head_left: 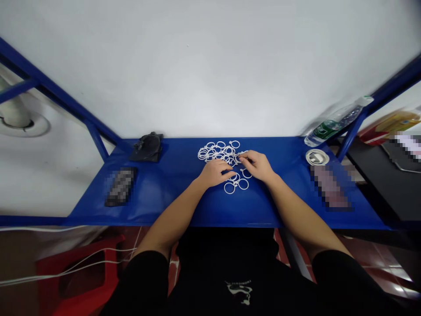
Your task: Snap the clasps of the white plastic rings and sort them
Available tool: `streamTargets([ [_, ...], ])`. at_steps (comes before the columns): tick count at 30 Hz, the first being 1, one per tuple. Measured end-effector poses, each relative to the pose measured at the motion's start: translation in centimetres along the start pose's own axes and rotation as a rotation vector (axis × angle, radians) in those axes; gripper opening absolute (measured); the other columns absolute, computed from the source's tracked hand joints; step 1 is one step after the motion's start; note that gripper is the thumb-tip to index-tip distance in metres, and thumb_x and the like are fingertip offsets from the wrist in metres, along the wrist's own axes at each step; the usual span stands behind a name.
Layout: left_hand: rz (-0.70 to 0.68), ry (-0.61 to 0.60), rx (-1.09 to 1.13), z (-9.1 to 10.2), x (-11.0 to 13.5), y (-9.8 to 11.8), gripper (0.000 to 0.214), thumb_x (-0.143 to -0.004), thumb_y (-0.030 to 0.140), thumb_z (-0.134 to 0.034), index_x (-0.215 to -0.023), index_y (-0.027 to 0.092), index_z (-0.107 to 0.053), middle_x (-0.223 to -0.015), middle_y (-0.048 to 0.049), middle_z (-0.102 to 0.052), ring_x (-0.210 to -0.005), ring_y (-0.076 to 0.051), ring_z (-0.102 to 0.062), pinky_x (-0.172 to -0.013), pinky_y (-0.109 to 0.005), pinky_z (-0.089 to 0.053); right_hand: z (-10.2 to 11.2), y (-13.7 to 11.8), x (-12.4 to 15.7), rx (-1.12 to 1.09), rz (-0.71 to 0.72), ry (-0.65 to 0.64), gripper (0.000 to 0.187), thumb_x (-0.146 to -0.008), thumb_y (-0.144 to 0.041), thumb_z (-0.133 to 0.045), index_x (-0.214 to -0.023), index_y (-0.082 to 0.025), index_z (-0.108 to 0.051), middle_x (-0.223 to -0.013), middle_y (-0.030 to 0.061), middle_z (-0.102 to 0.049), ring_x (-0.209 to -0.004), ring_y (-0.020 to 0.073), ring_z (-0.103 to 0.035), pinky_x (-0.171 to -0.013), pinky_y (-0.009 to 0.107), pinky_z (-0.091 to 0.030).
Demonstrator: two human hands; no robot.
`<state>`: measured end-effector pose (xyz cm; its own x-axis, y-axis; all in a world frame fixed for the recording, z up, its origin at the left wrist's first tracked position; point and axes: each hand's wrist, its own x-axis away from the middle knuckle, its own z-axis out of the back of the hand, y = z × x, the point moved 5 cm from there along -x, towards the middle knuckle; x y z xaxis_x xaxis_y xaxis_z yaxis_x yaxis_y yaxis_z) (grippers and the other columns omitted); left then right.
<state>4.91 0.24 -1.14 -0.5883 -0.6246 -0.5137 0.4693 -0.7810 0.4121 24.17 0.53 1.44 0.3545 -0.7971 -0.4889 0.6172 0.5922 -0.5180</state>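
Note:
White rings, thin and each with a small eyelet like curtain rings, lie in a loose, overlapping heap on the blue table. My left hand is at the near left side of the heap, its thumb stretched apart from the fingers and partly over the rings. At the heap's right side, my right hand has its thumb and fingertips close together on a white ring, partly hidden by the fingers. A few separate rings lie just in front of the hands.
A black bag-like bundle and a blurred dark item lie at left. On the right are a clear bottle tilted against the frame, a coiled white cable and a blurred pinkish item. A red stool stands below left.

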Motion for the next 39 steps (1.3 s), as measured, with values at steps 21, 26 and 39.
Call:
streamTargets([
  [21, 0.068, -0.071, 0.019, -1.1, 0.1, -1.0, 0.025, -0.098, 0.044, -0.069, -0.108, 0.023, -0.076, -0.116, -0.0068, -0.075, -0.11, -0.024, -0.068, -0.102, -0.047, -0.053, -1.2, 5.8, 0.1, 0.308, -0.375, -0.189, 0.045, -0.094, -0.025, -0.059, -0.138, -0.023, -0.067, -0.136, 0.0105, -0.066, -0.116, 0.0281, -0.068, -0.098, 0.039, -0.057],
  [26, 0.105, -0.09, 0.009, -1.0, 0.1, -1.3, 0.027, -0.099, 0.046, -0.067, -0.112, 0.023, -0.075, -0.122, -0.0072, -0.074, -0.116, -0.024, -0.067, -0.105, -0.048, -0.052, -0.1, 6.0, 0.4, 0.42, -0.536, -0.201, 0.037, -0.09, -0.027, -0.063, -0.126, -0.025, -0.072, -0.13, 0.0099, -0.064, -0.104, 0.0271, -0.07, -0.087, 0.035, -0.056],
  [39, 0.438, 0.037, -0.024, 2.2, 0.4, -3.0, 0.023, -0.096, 0.04, -0.068, -0.112, 0.024, -0.072, -0.087, -0.0005, -0.072, -0.079, -0.017, -0.067, -0.076, -0.031, -0.053, 0.8, 4.3, -0.3, 0.232, -0.296, -0.101, 0.01, -0.085, -0.027, -0.062, -0.086, -0.021, -0.07, -0.096, 0.0059, -0.069, -0.082, 0.0208, -0.064, -0.074, 0.031, -0.048],
])
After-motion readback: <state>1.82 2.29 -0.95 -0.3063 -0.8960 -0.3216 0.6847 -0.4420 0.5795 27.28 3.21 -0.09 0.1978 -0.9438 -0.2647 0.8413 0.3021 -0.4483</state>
